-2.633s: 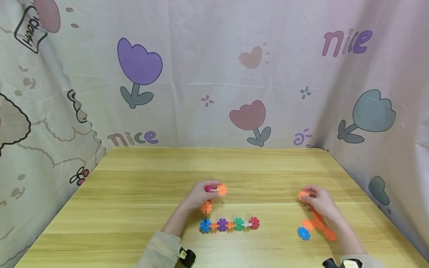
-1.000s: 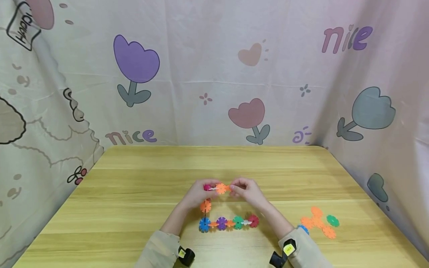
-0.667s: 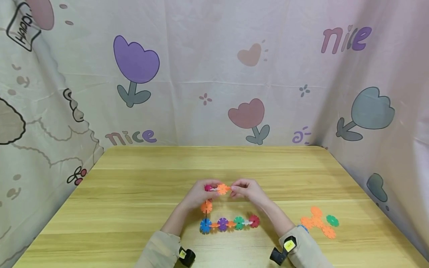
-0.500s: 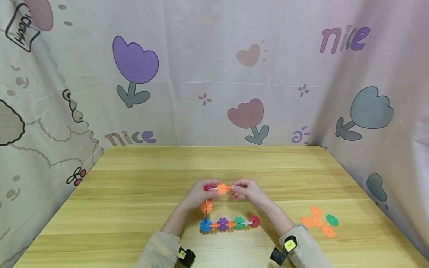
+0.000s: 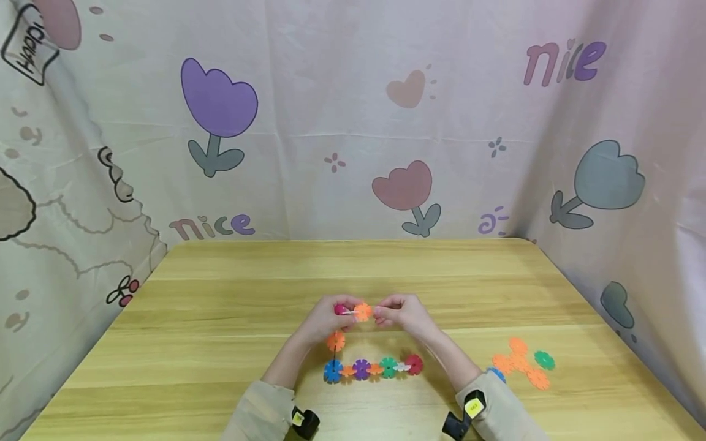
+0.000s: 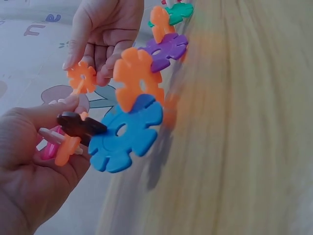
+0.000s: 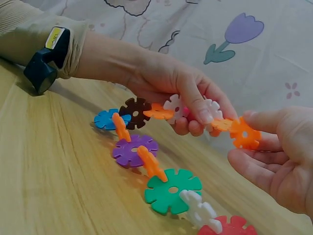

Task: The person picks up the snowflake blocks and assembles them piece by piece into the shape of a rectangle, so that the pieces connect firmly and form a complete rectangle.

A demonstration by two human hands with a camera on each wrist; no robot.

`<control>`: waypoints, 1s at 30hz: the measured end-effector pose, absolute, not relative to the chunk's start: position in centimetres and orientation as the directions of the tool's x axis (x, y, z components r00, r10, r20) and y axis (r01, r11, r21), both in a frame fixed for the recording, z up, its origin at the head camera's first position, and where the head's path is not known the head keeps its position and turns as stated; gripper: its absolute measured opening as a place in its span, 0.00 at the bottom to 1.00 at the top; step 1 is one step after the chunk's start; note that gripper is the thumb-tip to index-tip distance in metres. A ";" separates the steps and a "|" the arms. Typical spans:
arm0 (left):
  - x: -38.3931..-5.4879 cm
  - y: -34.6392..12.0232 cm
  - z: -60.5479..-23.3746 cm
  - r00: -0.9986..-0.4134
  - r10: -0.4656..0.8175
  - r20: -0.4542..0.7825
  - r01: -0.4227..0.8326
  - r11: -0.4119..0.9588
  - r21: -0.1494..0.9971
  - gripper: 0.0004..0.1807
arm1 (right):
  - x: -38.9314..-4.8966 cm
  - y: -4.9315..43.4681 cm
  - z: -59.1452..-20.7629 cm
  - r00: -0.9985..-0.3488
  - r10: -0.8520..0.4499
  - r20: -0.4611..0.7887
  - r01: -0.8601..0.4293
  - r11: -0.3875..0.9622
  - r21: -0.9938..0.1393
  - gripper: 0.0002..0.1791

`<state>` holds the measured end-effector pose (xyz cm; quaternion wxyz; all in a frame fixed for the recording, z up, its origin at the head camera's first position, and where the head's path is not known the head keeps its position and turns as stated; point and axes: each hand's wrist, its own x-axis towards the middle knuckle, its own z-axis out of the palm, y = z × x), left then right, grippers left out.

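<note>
A chain of notched plastic snowflake discs runs between the hands and down to the table: a blue disc, a purple disc, a green disc, and orange, white, brown and red ones. My left hand pinches the chain's upper end by a white disc; its fingers partly cover a pink disc. Facing it, my right hand pinches an orange snowflake disc between thumb and fingers. That disc meets the edge of the chain's end orange disc.
To the right on the wooden table lie several orange discs, a green disc and a blue disc partly hidden by the right sleeve. A printed curtain hangs behind the table.
My right hand has carried an orange disc leftward from the loose pieces to the chain's upper end. My left hand has kept its hold there. The lower row stays on the table.
</note>
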<state>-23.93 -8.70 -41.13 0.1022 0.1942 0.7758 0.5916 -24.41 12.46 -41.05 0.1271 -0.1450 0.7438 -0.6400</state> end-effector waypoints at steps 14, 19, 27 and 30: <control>-24.1 -8.9 -41.4 -0.908 0.411 0.084 0.196 0.239 0.951 0.18 | -24.7 13.8 -40.8 -0.903 -0.430 -0.023 -0.041 0.138 -0.990 0.23; -24.3 -8.8 -41.6 -0.914 0.400 0.073 0.183 0.245 0.952 0.18 | -24.5 15.2 -40.5 -0.920 -0.391 -0.009 -0.056 0.153 -0.987 0.23; -24.2 -9.0 -41.5 -0.912 0.406 0.063 0.171 0.234 0.957 0.18 | -23.9 18.2 -40.2 -0.947 -0.320 0.008 -0.072 0.190 -0.979 0.24; -24.2 -9.2 -41.5 -0.912 0.406 0.059 0.165 0.233 0.958 0.19 | -23.5 19.4 -40.1 -0.957 -0.290 0.011 -0.077 0.217 -0.973 0.24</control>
